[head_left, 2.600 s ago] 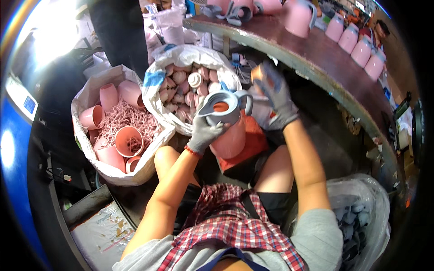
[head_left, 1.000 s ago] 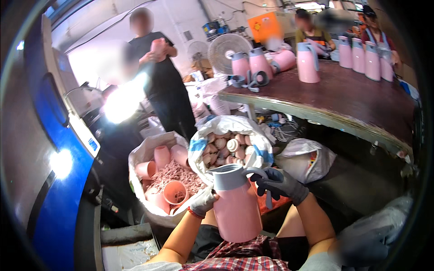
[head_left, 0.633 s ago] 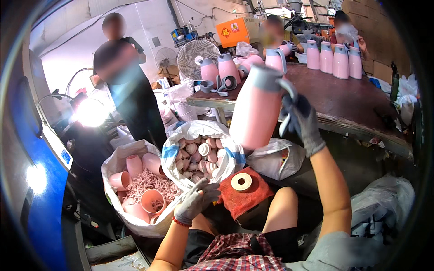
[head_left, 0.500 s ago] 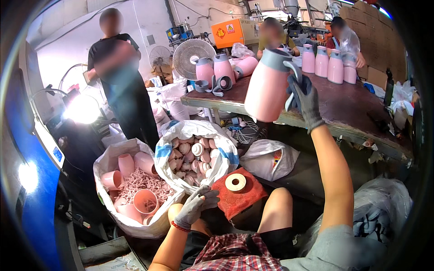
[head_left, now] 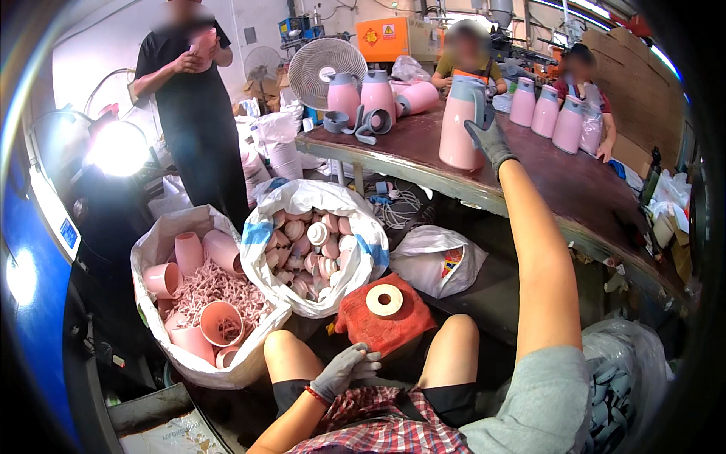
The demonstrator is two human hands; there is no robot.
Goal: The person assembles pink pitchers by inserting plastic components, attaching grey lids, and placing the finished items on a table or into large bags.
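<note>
A pink jug (head_left: 458, 129) with a grey-blue top and handle stands upright near the table's front edge. My right hand (head_left: 493, 144), in a dark grey glove, is at its handle, with the thumb on one side and the fingers partly hidden behind it. Over my lap, my left hand (head_left: 348, 371) in a lighter grey glove holds nothing, its fingers loosely stretched and apart. Just beyond it, a cream ring (head_left: 384, 300) lies on a red cloth (head_left: 363, 321) between my knees.
Left of my knees are a white sack (head_left: 144, 284) of pink shells and scraps and another sack (head_left: 355, 198) of pink-and-white parts. The brown table (head_left: 423, 151) bears more jugs (head_left: 544, 112). One person stands at left; two others are behind the table. A plastic bag (head_left: 643, 348) holds grey-blue parts at right.
The pink jug has gone from raised in my right hand to standing on the table. My left hand has dropped toward my lap. The standing person now holds a pink piece up.
</note>
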